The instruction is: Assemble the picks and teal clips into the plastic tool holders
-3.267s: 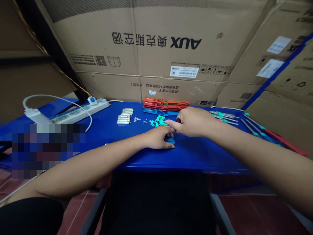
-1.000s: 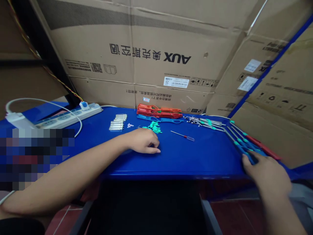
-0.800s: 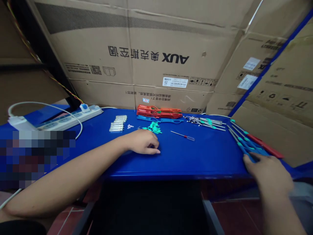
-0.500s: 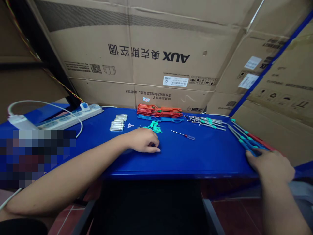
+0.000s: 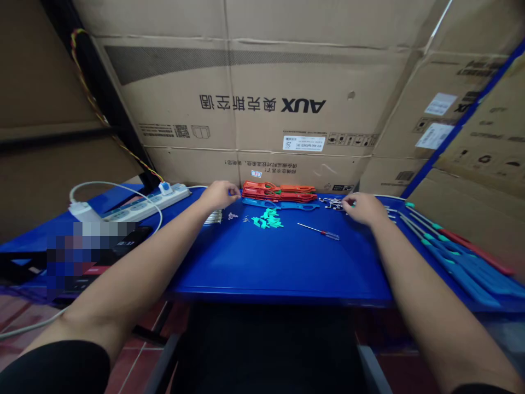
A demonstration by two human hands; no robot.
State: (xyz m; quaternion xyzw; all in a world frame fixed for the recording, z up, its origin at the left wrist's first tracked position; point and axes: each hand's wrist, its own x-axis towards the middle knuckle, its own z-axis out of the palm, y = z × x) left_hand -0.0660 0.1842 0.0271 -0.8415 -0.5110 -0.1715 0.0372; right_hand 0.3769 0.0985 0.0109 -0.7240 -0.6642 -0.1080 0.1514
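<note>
My left hand (image 5: 220, 196) hovers over the bundle of small clear-and-metal cylinders (image 5: 213, 218), its fingers loosely bent and apart, near the left ends of the red plastic handle shells (image 5: 279, 192). Nothing shows in it. A blue handle shell (image 5: 262, 203) lies in front of the red ones. At the right, my right hand (image 5: 365, 208) is over the metal rods with white wires (image 5: 333, 203). Its fingers are pinched at the wire ends and cover part of the pile; what they grip is hidden. Between the hands are green plastic pieces (image 5: 268, 219) and a screwdriver (image 5: 320, 231).
Long blue tools with metal rods (image 5: 459, 257) and a red one (image 5: 471, 246) lie along the table's right side. A power strip (image 5: 151, 205) with a white plug and cable stands at the left, near a phone (image 5: 127, 243). Cardboard (image 5: 262, 71) walls the back.
My right hand has left the blue tools at the right and moved to the wired rods. My left hand has moved back and left from beside the green pieces. The view has shifted.
</note>
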